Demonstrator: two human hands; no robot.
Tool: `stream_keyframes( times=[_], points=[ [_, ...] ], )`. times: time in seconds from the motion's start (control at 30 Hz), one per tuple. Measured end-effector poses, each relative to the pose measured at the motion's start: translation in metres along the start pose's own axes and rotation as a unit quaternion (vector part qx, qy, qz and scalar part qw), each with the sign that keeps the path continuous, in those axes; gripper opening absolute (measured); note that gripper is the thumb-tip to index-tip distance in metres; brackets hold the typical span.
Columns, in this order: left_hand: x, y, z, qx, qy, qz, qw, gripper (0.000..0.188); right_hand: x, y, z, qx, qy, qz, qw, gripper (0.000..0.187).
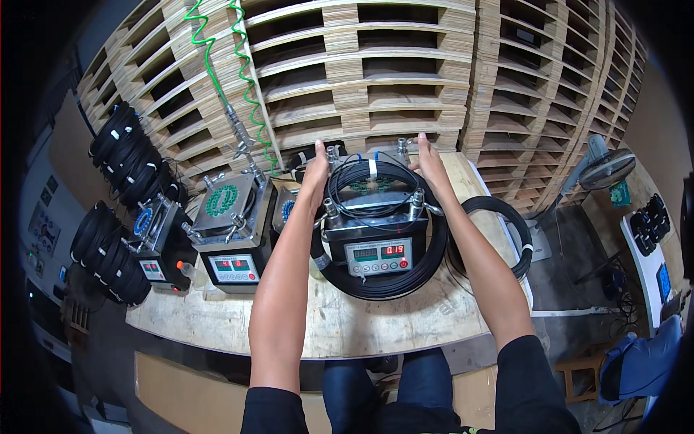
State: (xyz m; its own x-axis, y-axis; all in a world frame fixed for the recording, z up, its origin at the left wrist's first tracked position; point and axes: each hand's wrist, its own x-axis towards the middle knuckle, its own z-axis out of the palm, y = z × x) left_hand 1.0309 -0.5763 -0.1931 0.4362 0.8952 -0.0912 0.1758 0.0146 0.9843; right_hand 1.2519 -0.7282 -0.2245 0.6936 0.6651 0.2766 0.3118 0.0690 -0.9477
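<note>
A pressure tester [379,258], a dark box with a red and green digital display, stands in front of me on the wooden table. A coil of thin black cable [365,212] lies on its top, and a larger ring of black cable [388,291] hangs around its front. My left hand [316,172] is at the far left corner, closed at the metal clamp [332,156] there. Opposite it, my right hand [431,171] is closed at the far right metal clamp [403,148]. One digit of each hand points up; the other fingers are mostly hidden.
Two similar testers [230,217] [154,242] stand to the left. Another black cable coil [512,217] lies under my right forearm. Cable bundles [108,249] hang at the left. Green coiled air hoses [210,58] hang before stacked pallets [347,65]. A fan [606,168] stands right.
</note>
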Motion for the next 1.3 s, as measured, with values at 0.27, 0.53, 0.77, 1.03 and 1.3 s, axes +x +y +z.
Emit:
stream_keyframes(
  times=[0.27, 0.53, 0.77, 1.03, 1.3],
  points=[
    [0.011, -0.01, -0.006, -0.073, 0.009, 0.039, 0.997, 0.089, -0.001, -0.001, 0.002, 0.081, -0.007, 0.0, 0.997, 0.072],
    [-0.003, -0.008, -0.012, -0.058, -0.034, 0.004, 0.998, 0.097, -0.013, -0.013, -0.001, 0.055, 0.023, 0.037, 0.998, 0.067],
    [0.002, -0.013, -0.011, -0.059, 0.019, 0.006, 0.998, 0.084, -0.006, -0.007, 0.0, -0.002, -0.006, 0.013, 1.0, 0.068],
    [0.01, -0.019, -0.017, -0.129, 0.014, 0.022, 0.991, 0.076, -0.012, -0.012, -0.001, 0.075, -0.005, 0.029, 0.997, 0.069],
    [0.001, -0.011, -0.007, -0.049, 0.003, 0.087, 0.995, 0.087, -0.016, -0.02, -0.002, 0.047, 0.022, 0.032, 0.998, 0.069]
  ],
)
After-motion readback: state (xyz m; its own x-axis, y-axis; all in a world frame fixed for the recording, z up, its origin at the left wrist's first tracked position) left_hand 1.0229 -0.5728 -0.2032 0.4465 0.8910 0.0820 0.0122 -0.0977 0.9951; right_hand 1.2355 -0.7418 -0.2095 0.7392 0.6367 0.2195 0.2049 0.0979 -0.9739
